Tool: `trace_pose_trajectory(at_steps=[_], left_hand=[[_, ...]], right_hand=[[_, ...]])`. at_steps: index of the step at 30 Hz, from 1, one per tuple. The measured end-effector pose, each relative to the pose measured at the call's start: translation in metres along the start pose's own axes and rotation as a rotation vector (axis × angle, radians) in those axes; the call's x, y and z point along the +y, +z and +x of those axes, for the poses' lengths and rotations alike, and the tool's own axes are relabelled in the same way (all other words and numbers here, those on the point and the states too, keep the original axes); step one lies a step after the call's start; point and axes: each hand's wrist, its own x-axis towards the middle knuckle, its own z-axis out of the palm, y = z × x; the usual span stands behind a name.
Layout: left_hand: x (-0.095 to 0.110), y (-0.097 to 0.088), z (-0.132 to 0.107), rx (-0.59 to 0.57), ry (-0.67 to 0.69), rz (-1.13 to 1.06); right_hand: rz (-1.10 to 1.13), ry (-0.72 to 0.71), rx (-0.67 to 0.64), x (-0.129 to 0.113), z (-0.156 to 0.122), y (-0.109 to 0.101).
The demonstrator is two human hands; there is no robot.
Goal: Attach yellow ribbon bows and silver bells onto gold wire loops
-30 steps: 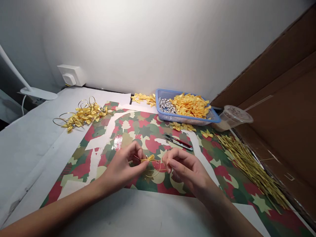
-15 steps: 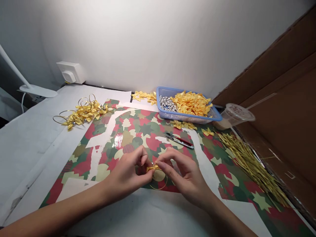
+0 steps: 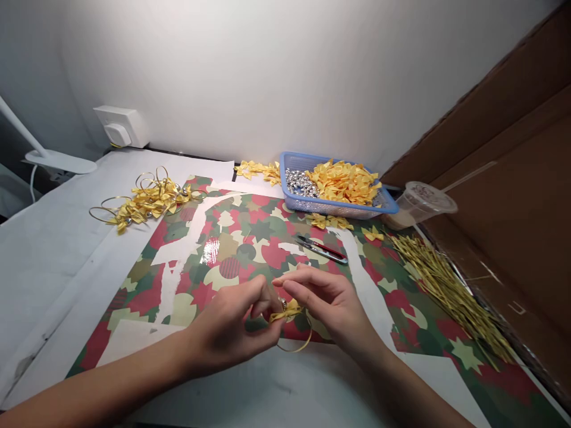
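Observation:
Between the thumb and curled fingers of my left hand (image 3: 243, 318) is a yellow ribbon bow (image 3: 289, 310). A small silver bell (image 3: 284, 304) sits at its middle, partly behind my fingers. From the bow a thin gold loop (image 3: 307, 339) hangs down over the table's near part. My right hand (image 3: 332, 300) is just above and to the right of the bow, thumb and index fingertips close together. Anything pinched there is too small to make out. Red-handled thread snips (image 3: 322, 249) lie on the patterned sheet (image 3: 236, 238) beyond my hands.
A blue basket (image 3: 339, 208) at the back holds silver bells and yellow bows. Finished looped bows (image 3: 149, 202) are heaped at the left. Long gold-green strands (image 3: 446, 291) lie at the right beside a clear plastic tub (image 3: 419, 205). A cardboard wall (image 3: 504, 196) borders the right side.
My right fingers have come off the bow and risen slightly up and left. The bow and its loop have shifted a little to the right, still in my left hand.

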Motion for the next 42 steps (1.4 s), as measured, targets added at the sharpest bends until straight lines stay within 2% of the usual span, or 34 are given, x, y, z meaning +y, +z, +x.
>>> trace_pose_trajectory(at_steps=[5,9,12,15,19,22,26,31,34,39,42], left_hand=[[0.004,-0.004,0.002,0.065,0.065,-0.026],[0.006,-0.005,0.003,0.107,0.041,-0.025],[0.006,-0.006,0.005,0.143,-0.005,-0.078],[0.006,-0.007,0.006,0.148,-0.084,-0.132],[0.005,-0.009,0.008,0.155,-0.182,-0.133],[0.004,-0.009,0.01,0.171,-0.217,-0.129],[0.003,-0.009,0.01,0.168,-0.252,-0.113],[0.002,-0.01,0.01,0.151,-0.275,-0.102],[0.001,-0.009,0.01,0.151,-0.277,-0.107],[-0.003,-0.005,0.009,0.11,-0.282,-0.064],[-0.006,-0.003,0.007,0.093,-0.251,-0.023]], right_hand=[[0.066,0.114,0.107,0.001,0.002,-0.002],[0.138,0.177,0.123,0.005,0.003,-0.008],[0.141,0.171,0.139,0.007,0.001,-0.012],[0.115,0.11,0.139,0.007,-0.001,-0.014],[0.022,0.003,0.076,0.002,-0.005,-0.015],[-0.181,-0.111,0.014,-0.006,-0.007,-0.015],[-0.493,-0.351,-0.04,-0.013,-0.007,-0.017],[-0.688,-0.554,-0.099,-0.011,-0.007,-0.019],[-0.795,-0.615,-0.106,-0.009,-0.007,-0.017],[-0.82,-0.669,-0.141,-0.011,-0.008,-0.012],[-0.719,-0.667,-0.176,-0.01,-0.007,-0.008]])
